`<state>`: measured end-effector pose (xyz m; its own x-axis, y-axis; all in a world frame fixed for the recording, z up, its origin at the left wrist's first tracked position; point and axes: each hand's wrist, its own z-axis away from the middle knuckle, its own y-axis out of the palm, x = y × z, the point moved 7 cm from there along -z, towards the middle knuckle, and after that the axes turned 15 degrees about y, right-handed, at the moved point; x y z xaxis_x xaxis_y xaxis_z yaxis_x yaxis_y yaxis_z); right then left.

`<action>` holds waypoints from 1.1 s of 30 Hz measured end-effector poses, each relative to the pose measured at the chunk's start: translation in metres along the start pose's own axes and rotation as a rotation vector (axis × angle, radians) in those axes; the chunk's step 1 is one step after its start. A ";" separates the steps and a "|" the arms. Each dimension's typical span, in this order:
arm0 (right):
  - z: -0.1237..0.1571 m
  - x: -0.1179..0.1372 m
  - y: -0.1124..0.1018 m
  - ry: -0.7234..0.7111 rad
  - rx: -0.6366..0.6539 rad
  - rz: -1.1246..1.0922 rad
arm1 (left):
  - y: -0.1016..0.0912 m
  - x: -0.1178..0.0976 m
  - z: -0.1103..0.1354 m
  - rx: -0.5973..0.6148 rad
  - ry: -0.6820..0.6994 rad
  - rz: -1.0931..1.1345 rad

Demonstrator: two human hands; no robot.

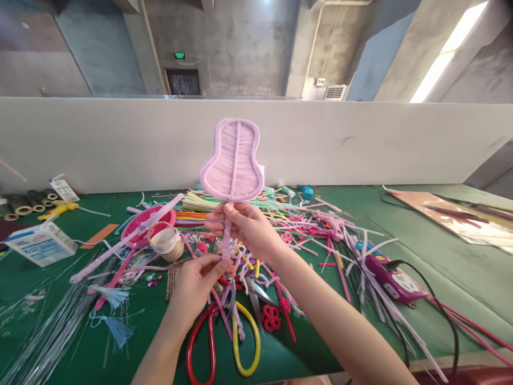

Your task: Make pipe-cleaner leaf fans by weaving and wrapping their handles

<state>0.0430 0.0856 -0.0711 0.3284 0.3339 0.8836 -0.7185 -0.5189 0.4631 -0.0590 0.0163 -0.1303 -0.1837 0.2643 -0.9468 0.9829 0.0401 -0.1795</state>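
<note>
A pink pipe-cleaner fan (246, 160), gourd-shaped with a rib down its middle, stands upright between my hands. My right hand (250, 227) pinches the top of its wrapped handle, just below the fan's lower edge. Lower down, my left hand (204, 278) grips the handle's bottom end between thumb and fingers. Scissors (256, 291) with one red and one yellow handle loop lie on the table beneath my hands. Beside them sit red pipe-cleaner flowers (271, 317).
Many coloured pipe cleaners (196, 202) are heaped behind my hands. To the left are a small tub (167, 243), a pink round fan (136, 227), blue tassels (118, 329) and a carton (42, 243). A purple corded device (395, 280) rests at right. A pale partition (120, 144) rises behind.
</note>
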 end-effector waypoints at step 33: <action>0.036 -0.028 -0.010 -0.019 -0.204 -0.224 | -0.178 -0.053 -0.003 -0.384 0.519 -0.782</action>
<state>0.0627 0.0532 -0.0977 0.5023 0.4063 0.7633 -0.7347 -0.2650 0.6245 -0.2243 -0.0022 -0.0473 -0.8400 0.4133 -0.3515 0.5422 0.6641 -0.5147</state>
